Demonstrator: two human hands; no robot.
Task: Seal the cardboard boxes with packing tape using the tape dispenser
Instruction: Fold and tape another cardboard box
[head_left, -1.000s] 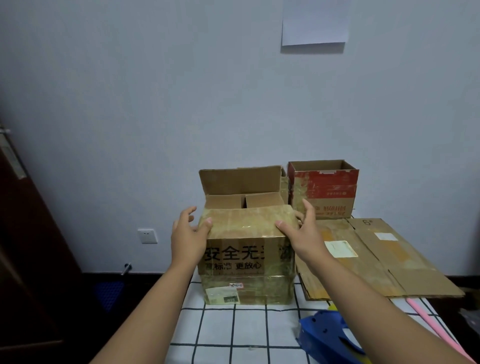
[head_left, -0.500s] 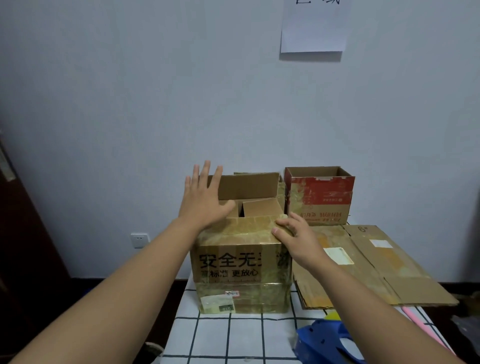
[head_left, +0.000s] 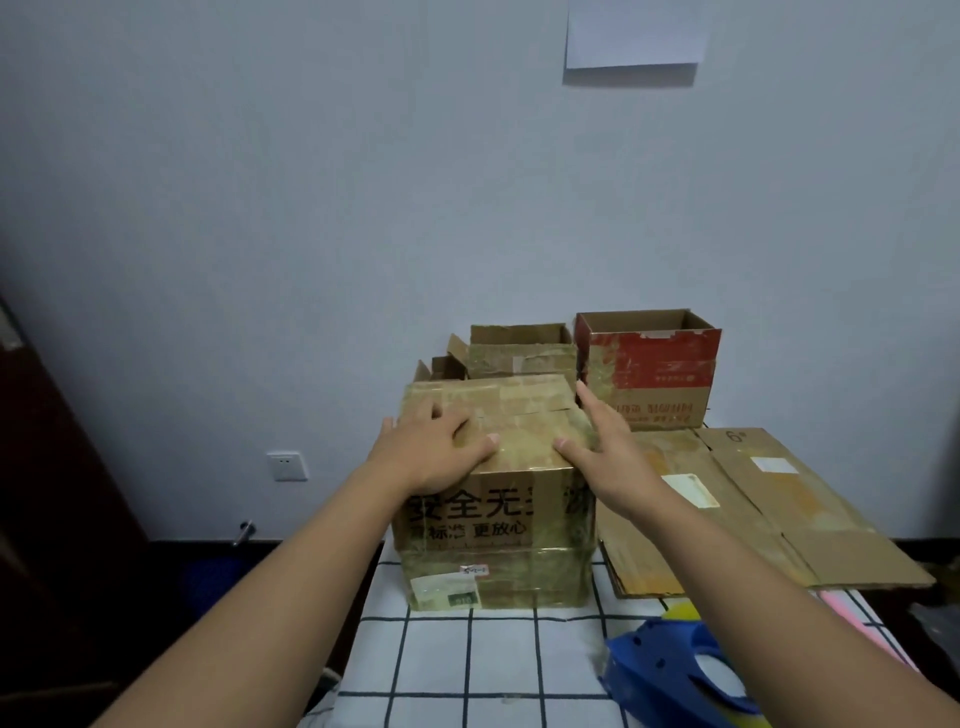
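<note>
Your left hand (head_left: 434, 451) and right hand (head_left: 605, 451) lie flat and open on top of the printed cardboard box (head_left: 493, 525), fingers (head_left: 587, 402) spread and closed around nothing, pressing the folded flaps (head_left: 498, 410) level so the middle seam stays shut for taping. That hold looks like the reason for the pose: let go and the flaps would likely spring up.

The box stands upright on the checked tabletop (head_left: 467, 660), its front face toward you, its left side close to the tabletop's left edge. The blue tape dispenser (head_left: 675, 675) rests near the lower right corner of the view, well apart from both hands and not yet picked up, so one hand must leave the flaps to fetch it. Your right is the nearer.

Just behind the box sit two more open boxes: a brown one (head_left: 522, 353) and a red-and-white one (head_left: 649, 369), both untaped. Flattened cardboard sheets (head_left: 753, 509) lie to the right, almost touching the box's side and overhanging the tabletop's far right edge.

Open room is in front, between the box and you; a pull of tape toward you along the seam has clear space, while the back is crowded by the other boxes.
</note>
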